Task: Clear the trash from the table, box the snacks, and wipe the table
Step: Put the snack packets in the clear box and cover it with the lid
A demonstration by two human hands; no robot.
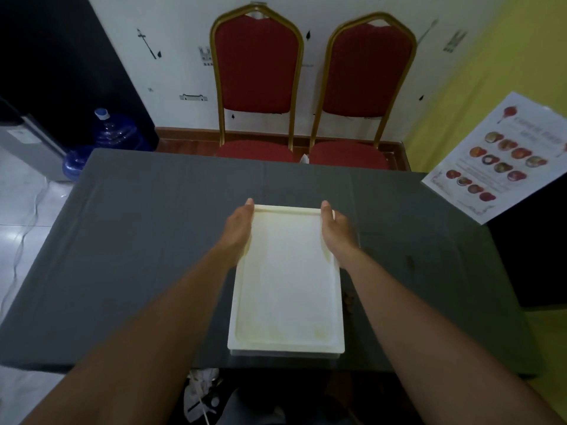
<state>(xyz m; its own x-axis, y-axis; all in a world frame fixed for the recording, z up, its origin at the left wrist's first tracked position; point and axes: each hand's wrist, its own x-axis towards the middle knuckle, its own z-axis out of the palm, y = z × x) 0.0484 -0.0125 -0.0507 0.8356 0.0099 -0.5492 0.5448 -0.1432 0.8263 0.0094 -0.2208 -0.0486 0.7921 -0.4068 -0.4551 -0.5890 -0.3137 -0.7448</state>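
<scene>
While both hands are gripping the white box (287, 280) between them, left hand (241, 230) and right hand (336, 233) at its far edges, boxing looks finished; wiping the desk (138, 240) needs a cloth, unseen.

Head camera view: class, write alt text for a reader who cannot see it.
Two bare hands, left hand and right hand, press against the long sides of a white lidded box lying on a dark grey table. Two red chairs stand behind the table, and a printed food menu lies at its right edge.
</scene>
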